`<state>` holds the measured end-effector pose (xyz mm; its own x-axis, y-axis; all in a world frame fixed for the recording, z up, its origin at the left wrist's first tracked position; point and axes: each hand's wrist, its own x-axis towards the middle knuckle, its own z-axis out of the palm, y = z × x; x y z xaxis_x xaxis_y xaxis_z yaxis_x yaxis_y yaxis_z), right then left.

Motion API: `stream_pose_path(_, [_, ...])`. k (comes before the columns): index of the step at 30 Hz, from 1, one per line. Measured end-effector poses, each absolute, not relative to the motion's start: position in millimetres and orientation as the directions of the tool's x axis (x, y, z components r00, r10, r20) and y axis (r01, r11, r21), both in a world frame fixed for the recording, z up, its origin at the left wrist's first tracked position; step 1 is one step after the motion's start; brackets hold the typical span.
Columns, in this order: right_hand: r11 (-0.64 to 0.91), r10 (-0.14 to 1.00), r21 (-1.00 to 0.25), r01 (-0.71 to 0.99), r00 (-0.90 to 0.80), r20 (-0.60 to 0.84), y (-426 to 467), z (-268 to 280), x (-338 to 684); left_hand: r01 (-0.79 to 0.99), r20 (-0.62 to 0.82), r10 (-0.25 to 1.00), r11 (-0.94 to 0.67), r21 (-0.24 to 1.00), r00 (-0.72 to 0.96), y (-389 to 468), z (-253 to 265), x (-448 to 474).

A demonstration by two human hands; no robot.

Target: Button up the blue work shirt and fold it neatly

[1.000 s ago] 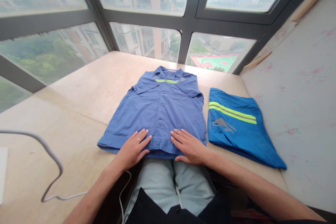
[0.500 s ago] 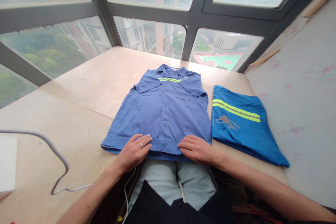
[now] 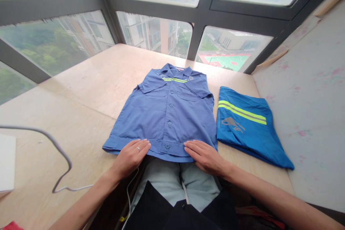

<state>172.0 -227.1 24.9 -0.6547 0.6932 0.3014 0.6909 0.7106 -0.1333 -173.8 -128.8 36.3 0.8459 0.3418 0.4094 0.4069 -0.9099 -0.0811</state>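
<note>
A blue button-front work shirt (image 3: 151,118) lies face up on the wooden surface, collar towards the window. Its short sleeves are folded inward over the chest pockets, and yellow reflective stripes cross the chest. My left hand (image 3: 132,155), with a ring on one finger, rests palm down on the bottom hem, left of the lowest button. On the hem's right side lies my right hand (image 3: 204,155), its fingers stretched over the fabric. Both thumbs are mostly hidden. The hem's front edge hangs slightly over my lap.
To the right lies a folded bright-blue garment (image 3: 242,129) with yellow-and-grey stripes, beside the wall (image 3: 309,122). A grey cable (image 3: 54,143) curves over the left side near a white box (image 3: 7,163). Windows with dark frames (image 3: 151,10) border the far edge.
My left hand has slid a little left along the hem and its fingers lie flatter. My right hand has barely moved, its fingers now straighter. The shirt stays in place.
</note>
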Motion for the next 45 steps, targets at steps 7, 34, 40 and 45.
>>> stream_pose_path(7, [0.563, 0.815, -0.317, 0.763, -0.449, 0.365, -221, 50, 185, 0.477, 0.514, 0.402, -0.879, -0.016, 0.758, -129, 84, -167])
stream_pose_path(34, [0.303, 0.920, -0.585, 0.752, -0.391, -0.026, -135, 275, 251, 0.973, 0.176, 0.958, -0.232, 0.014, 0.226, -77, 283, -170])
stream_pose_path(40, [0.265, 0.936, -0.404, 0.876, -0.334, -0.111, -52, 246, 286, 0.896, 0.101, 0.892, -0.444, -0.001, 0.441, 11, 272, -132])
stream_pose_path(45, [0.224, 0.944, -0.247, 0.943, -0.273, -0.187, -10, 203, 293, 0.824, -0.161, 0.808, -0.561, 0.079, 0.566, 98, 225, -132])
